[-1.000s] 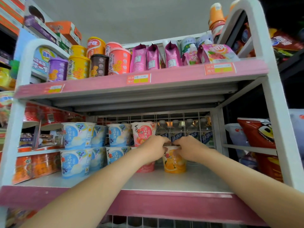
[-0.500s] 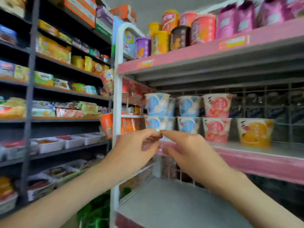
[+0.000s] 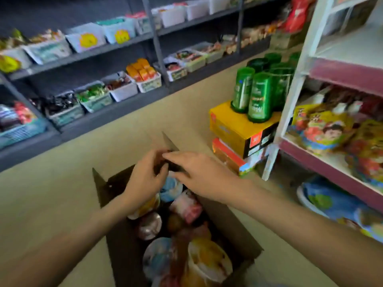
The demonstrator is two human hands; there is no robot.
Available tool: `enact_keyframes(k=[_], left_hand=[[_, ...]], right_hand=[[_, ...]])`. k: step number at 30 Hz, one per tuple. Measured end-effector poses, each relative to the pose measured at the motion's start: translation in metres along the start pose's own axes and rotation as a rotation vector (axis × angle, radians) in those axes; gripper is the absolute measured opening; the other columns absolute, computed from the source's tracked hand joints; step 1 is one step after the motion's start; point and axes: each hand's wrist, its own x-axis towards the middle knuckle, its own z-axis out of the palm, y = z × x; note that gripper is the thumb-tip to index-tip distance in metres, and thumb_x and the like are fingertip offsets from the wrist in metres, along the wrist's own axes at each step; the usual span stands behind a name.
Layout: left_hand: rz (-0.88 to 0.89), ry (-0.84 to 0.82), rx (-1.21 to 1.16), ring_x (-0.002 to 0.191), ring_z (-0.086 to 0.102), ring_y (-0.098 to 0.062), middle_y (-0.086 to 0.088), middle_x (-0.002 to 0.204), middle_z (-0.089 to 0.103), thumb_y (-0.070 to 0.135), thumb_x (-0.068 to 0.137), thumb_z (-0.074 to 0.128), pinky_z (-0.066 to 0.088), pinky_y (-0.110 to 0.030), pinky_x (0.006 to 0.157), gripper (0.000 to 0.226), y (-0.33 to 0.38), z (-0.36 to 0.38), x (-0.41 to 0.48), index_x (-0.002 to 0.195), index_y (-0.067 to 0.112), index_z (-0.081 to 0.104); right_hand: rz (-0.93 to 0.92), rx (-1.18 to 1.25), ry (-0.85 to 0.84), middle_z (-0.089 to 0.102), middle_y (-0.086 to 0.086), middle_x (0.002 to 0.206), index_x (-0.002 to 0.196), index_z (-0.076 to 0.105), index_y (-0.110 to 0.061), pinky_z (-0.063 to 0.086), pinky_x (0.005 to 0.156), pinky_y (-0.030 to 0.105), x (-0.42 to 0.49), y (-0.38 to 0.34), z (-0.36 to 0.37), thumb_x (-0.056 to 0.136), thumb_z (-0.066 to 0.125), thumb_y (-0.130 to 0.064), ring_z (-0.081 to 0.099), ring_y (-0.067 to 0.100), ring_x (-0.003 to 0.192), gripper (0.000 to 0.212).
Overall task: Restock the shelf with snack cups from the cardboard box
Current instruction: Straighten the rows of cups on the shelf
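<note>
An open brown cardboard box (image 3: 238, 226) stands on the floor below me, holding several snack cups. Among them are a blue cup (image 3: 170, 189), a pink cup (image 3: 187, 207), a foil-lidded cup (image 3: 149, 225) and an orange cup (image 3: 209, 263) nearest me. My left hand (image 3: 145, 177) and my right hand (image 3: 198, 175) hover over the box's far end, fingertips almost touching above the blue cup. Neither hand holds anything. The pink-edged white shelf (image 3: 344, 74) rises at the right.
A yellow carton (image 3: 234, 125) on a red one, topped with green bottles (image 3: 259, 96), stands on the floor by the shelf's white post (image 3: 290, 94). Snack bags (image 3: 323, 129) fill the shelf's lower tier. Dark racks with white bins (image 3: 124, 90) line the far side of the aisle.
My view has swung from the shelf down to the box on the floor. Both hands left the orange cup on the shelf and came down empty over the box.
</note>
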Motion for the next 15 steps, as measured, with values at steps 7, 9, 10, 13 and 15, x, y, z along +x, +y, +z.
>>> enact_keyframes(k=[7,9,10,13,15], left_hand=[[0.062,-0.761,0.248,0.144,0.010,-0.012,0.002,0.157,0.013,0.034,0.089,0.061,0.006,-0.019,0.112,0.079,-0.042,0.013,-0.042,0.150,0.020,0.014],[0.148,-0.968,0.330,0.145,-0.002,-0.010,0.006,0.158,0.000,0.042,0.090,0.057,-0.002,-0.029,0.116,0.082,-0.045,0.019,-0.051,0.150,0.026,0.004],[0.189,-1.044,0.338,0.145,-0.004,-0.009,0.006,0.158,-0.001,0.045,0.090,0.056,-0.004,-0.033,0.117,0.083,-0.043,0.022,-0.055,0.150,0.027,0.002],[0.291,-1.141,0.307,0.144,-0.003,-0.007,0.009,0.158,0.003,0.046,0.090,0.055,-0.011,-0.028,0.113,0.083,-0.034,0.028,-0.061,0.150,0.029,0.000],[0.330,-1.155,0.296,0.144,-0.002,-0.007,0.013,0.157,0.003,0.041,0.090,0.057,-0.008,-0.022,0.110,0.084,-0.026,0.032,-0.062,0.150,0.031,0.000]], right_hand=[[0.214,-0.058,-0.647,0.041,0.010,0.142,0.142,0.031,-0.009,0.038,0.102,0.029,-0.014,0.024,0.081,0.081,0.066,-0.050,0.043,0.024,0.127,0.082],[0.303,-0.033,-0.882,0.020,0.005,0.156,0.152,0.007,-0.016,0.027,0.114,0.032,-0.028,0.033,0.089,0.073,0.063,-0.067,0.027,0.021,0.140,0.109],[0.334,-0.027,-0.985,0.009,0.003,0.159,0.152,-0.001,-0.019,0.022,0.117,0.034,-0.035,0.037,0.091,0.071,0.061,-0.071,0.018,0.020,0.143,0.114],[0.381,-0.106,-1.212,-0.011,0.000,0.158,0.148,-0.019,-0.023,0.015,0.118,0.037,-0.056,0.039,0.095,0.072,0.061,-0.071,0.003,0.020,0.146,0.120],[0.413,-0.147,-1.251,-0.011,0.001,0.158,0.146,-0.024,-0.023,0.022,0.116,0.036,-0.064,0.036,0.097,0.072,0.065,-0.066,0.009,0.023,0.145,0.123]])
